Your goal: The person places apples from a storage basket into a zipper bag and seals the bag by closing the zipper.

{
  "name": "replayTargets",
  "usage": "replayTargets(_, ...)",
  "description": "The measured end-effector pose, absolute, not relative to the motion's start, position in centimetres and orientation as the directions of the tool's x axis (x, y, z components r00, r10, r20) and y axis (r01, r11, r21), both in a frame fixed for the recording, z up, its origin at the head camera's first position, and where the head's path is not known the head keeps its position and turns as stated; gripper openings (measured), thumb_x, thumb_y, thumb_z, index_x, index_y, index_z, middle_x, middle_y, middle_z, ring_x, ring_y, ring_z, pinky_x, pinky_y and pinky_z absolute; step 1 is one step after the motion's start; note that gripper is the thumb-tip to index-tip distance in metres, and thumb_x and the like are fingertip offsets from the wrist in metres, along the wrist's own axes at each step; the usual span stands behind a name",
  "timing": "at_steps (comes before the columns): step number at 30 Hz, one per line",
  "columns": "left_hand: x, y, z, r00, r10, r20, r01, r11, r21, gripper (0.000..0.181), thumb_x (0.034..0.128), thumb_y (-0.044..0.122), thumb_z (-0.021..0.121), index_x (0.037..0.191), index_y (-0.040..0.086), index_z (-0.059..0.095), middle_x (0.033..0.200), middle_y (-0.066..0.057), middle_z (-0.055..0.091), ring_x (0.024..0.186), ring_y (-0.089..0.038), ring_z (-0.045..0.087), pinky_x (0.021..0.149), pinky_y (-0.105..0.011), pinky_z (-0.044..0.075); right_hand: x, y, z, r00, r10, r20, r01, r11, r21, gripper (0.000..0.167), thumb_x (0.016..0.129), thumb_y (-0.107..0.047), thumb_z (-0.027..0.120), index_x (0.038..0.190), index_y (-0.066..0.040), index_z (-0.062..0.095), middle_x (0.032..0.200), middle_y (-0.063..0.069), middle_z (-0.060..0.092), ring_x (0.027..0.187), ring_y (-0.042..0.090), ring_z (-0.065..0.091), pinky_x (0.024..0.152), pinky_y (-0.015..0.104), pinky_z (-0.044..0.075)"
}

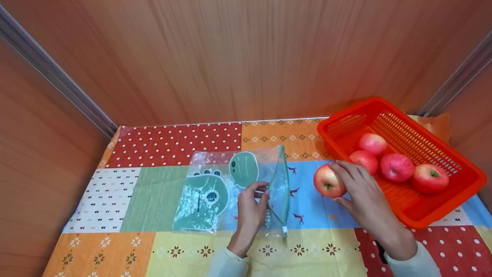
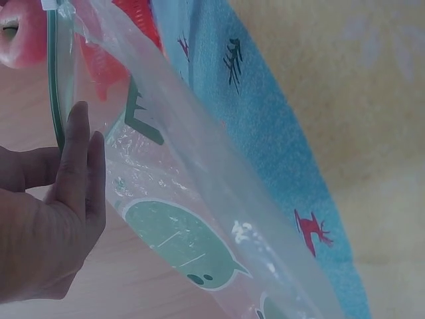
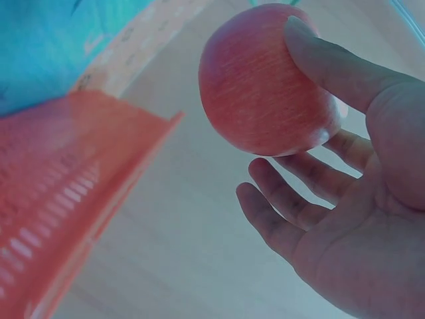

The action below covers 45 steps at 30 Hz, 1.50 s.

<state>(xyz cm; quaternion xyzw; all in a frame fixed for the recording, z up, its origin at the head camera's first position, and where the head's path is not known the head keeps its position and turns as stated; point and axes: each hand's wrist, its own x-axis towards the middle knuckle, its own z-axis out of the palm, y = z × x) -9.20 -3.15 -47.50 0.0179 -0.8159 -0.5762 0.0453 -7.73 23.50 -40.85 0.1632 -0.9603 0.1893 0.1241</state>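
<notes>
a person's right hand (image 1: 363, 190) is gripping an apple (image 1: 329, 181) between thumb and fingers, holding it above the cloth (image 1: 161, 200), between a clear bag (image 1: 223, 192) and a red basket (image 1: 449, 204). the left hand (image 1: 251, 207) is pinching the bag's green-edged mouth, which is gaping toward that apple. the bag, with green cartoon prints, is lying on the patchwork cloth. four more apples (image 1: 398, 167) are sitting inside the basket.
</notes>
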Motion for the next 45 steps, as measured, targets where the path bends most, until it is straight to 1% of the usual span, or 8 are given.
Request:
replayTargets(8, -9.2, -3.1, -47.5, -0.996, -0.076, 0.036, 0.008, 0.336, 0.942, 0.020, 0.0980, -0.002, 0.070, 0.117, 0.001, 0.074, 0.103, -0.010, 0.073, 0.084, -0.017, 0.068, 0.068, -0.027, 0.062, -8.0, 21.5, -41.7, -0.926, -0.281, 0.253, -0.352, 0.884, -0.307, 0.089, 0.070, -0.008, 0.098, 0.148, -0.007, 0.057, 0.145, 0.018, 0.058, 0.132, 0.040, 0.051, 0.102, 0.062, 0.053)
replayTargets(11, -9.2, -3.1, -47.5, -0.996, -0.076, 0.037, 0.010, 0.336, 0.942, 0.020, 0.0978, -0.002, 0.070, 0.117, 0.001, 0.074, 0.103, -0.010, 0.073, 0.084, -0.017, 0.068, 0.069, -0.027, 0.061, -8.1, 20.7, -42.1, -0.927, -0.285, 0.243, -0.351, 0.888, -0.296, 0.089, 0.070, -0.010, 0.098, 0.149, -0.008, 0.056, 0.145, 0.017, 0.058, 0.133, 0.039, 0.051, 0.105, 0.061, 0.052)
replayTargets(17, -9.3, -3.1, -47.7, -0.996, -0.075, 0.058, 0.029, 0.341, 0.940, 0.018, 0.0968, -0.003, 0.071, 0.114, 0.000, 0.075, 0.100, -0.011, 0.074, 0.083, -0.018, 0.070, 0.068, -0.026, 0.061, -8.2, 19.4, -42.9, -0.918, -0.289, 0.270, -0.373, 0.860, -0.347, 0.085, 0.072, -0.008, 0.097, 0.147, -0.009, 0.058, 0.145, 0.016, 0.059, 0.132, 0.038, 0.052, 0.107, 0.062, 0.049)
replayTargets(20, -9.3, -3.1, -47.7, -0.996, -0.074, 0.058, 0.029, 0.344, 0.938, 0.018, 0.0967, -0.004, 0.070, 0.113, -0.001, 0.075, 0.100, -0.011, 0.074, 0.083, -0.019, 0.071, 0.068, -0.027, 0.061, -8.3, 18.7, -43.3, -0.914, -0.292, 0.281, -0.385, 0.843, -0.376, 0.086, 0.071, -0.007, 0.097, 0.147, -0.009, 0.059, 0.144, 0.016, 0.059, 0.132, 0.038, 0.052, 0.107, 0.062, 0.049)
replayTargets(28, -9.3, -3.2, -47.7, -0.996, -0.067, 0.055, 0.029, 0.342, 0.939, 0.018, 0.0970, -0.003, 0.070, 0.114, 0.000, 0.075, 0.101, -0.011, 0.074, 0.083, -0.019, 0.071, 0.070, -0.029, 0.062, -8.6, 17.4, -44.3, -0.904, -0.308, 0.295, -0.412, 0.812, -0.414, 0.083, 0.071, -0.005, 0.097, 0.145, -0.008, 0.059, 0.143, 0.017, 0.060, 0.131, 0.039, 0.052, 0.108, 0.061, 0.048)
replayTargets(35, -9.3, -3.1, -47.6, -0.997, -0.071, 0.033, 0.007, 0.340, 0.941, 0.019, 0.0971, -0.002, 0.072, 0.116, 0.001, 0.075, 0.102, -0.010, 0.074, 0.083, -0.017, 0.070, 0.069, -0.028, 0.062, -8.7, 16.4, -44.8, -0.913, -0.307, 0.268, -0.399, 0.803, -0.442, 0.083, 0.073, -0.008, 0.096, 0.147, -0.008, 0.059, 0.144, 0.017, 0.059, 0.131, 0.039, 0.052, 0.108, 0.062, 0.048)
replayTargets(40, -9.3, -3.1, -47.6, -0.997, -0.073, 0.032, 0.004, 0.356, 0.935, 0.019, 0.0972, 0.000, 0.072, 0.116, 0.002, 0.075, 0.103, -0.009, 0.074, 0.085, -0.018, 0.069, 0.074, -0.030, 0.063, -8.9, 15.8, -45.2, -0.925, -0.299, 0.235, -0.377, 0.804, -0.460, 0.083, 0.075, -0.010, 0.095, 0.149, -0.009, 0.057, 0.146, 0.016, 0.058, 0.132, 0.037, 0.051, 0.109, 0.062, 0.047)
replayTargets(45, -9.4, -3.0, -47.6, -0.995, -0.082, 0.053, 0.020, 0.355, 0.935, 0.018, 0.0961, -0.003, 0.072, 0.114, 0.002, 0.076, 0.100, -0.009, 0.075, 0.083, -0.019, 0.071, 0.073, -0.031, 0.063, -8.9, 15.4, -45.6, -0.926, -0.298, 0.232, -0.374, 0.809, -0.454, 0.082, 0.075, -0.011, 0.096, 0.147, -0.010, 0.058, 0.145, 0.015, 0.058, 0.131, 0.036, 0.052, 0.107, 0.062, 0.049)
